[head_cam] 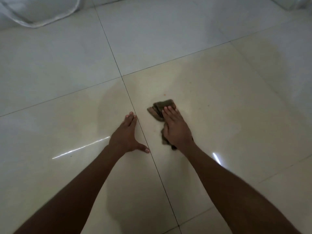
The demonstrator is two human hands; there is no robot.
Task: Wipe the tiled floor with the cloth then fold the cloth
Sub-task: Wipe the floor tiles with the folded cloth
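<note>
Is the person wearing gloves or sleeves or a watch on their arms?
No. Both arms are bare all the way from the bottom edge of the picture up to the hands. The left hand and the right hand have no gloves, and no rings, watch or bracelet show. No sleeve is in view. The fingernails look short and plain.

Glossy cream floor tiles (219, 81) with dark grout lines — white fabric (38, 12) bunched far left.

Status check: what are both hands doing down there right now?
Right hand flat on brown cloth, pressing it to floor. Left hand open, flat on tile. Nothing in the way.
</note>
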